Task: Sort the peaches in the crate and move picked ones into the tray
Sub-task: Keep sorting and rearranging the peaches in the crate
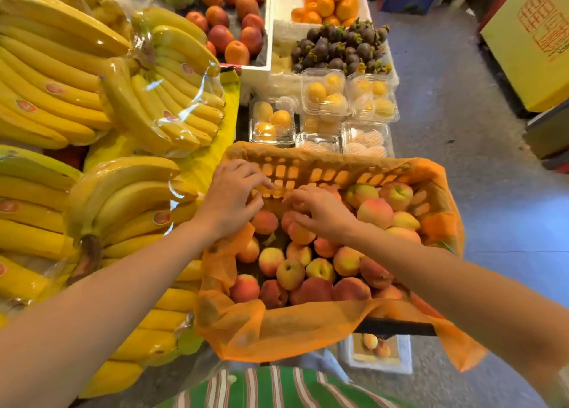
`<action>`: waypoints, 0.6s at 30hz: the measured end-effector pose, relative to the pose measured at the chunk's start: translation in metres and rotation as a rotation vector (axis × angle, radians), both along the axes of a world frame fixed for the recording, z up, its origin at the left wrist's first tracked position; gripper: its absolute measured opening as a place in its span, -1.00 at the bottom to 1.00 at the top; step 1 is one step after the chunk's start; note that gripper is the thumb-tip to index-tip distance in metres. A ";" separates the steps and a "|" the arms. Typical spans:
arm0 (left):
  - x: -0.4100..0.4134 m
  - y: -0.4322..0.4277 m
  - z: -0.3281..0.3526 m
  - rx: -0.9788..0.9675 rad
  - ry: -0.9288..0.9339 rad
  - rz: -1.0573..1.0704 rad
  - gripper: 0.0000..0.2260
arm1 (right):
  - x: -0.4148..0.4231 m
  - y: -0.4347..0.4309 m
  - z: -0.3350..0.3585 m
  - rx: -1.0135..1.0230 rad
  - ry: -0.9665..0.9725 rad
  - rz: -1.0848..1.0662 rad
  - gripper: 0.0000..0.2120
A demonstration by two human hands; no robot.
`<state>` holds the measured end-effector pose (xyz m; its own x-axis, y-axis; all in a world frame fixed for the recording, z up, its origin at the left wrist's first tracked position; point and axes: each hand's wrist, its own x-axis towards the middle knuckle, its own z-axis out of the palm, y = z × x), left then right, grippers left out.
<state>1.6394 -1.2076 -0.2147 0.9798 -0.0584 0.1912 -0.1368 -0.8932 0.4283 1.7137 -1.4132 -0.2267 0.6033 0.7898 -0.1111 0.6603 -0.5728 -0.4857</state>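
Striped green shirt (277, 389) at the bottom edge, nearest you, just under the crate's near rim. Crate (338, 173): orange plastic with slotted walls, lined with an orange net (277, 330) that spills over the near rim and the right corner. Peaches (289, 273) fill it, piled higher against the right wall.

Your left hand (231, 198): at the crate's far left corner, fingers bent, tips on the net where it covers the far wall. Pinching the net or only pressing it: you cannot tell from this view. Your forearm crosses the left rim.

Your right hand (320, 210): inside the crate near the middle of the far wall, close to the left hand but apart from it. Fingers curl over one peach (303, 235), thumb laid across its top; grip narrow, closed on that fruit. It sits among its neighbours, touching them.

Tray (378, 368): white foam, below the crate's near right corner, partly hidden by the net. Two peaches show in it.

Left of the crate: bagged bananas (61, 68) in stacks. Beyond the far wall: clear boxes (326, 93) of yellow fruit, then mangosteens (338, 47) and oranges (329, 1). Beyond the far left corner: reddish round fruit (234, 22) in a white box. Well right of the crate, across the floor: yellow carton (529, 38) with red print
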 end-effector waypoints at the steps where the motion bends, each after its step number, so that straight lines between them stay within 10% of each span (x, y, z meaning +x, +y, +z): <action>1: 0.005 -0.008 0.002 -0.025 0.031 -0.060 -0.76 | 0.002 -0.012 0.006 0.021 -0.003 -0.026 -0.78; 18: 0.065 -0.112 -0.028 0.201 0.440 -0.323 -0.35 | 0.010 -0.123 0.010 -0.318 -0.107 -0.326 -0.37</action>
<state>1.7042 -1.3194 -0.2427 0.8909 -0.3609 -0.2757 -0.2638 -0.9054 0.3328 1.7238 -1.5362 -0.2169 0.8356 0.4938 -0.2406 0.4577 -0.8681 -0.1919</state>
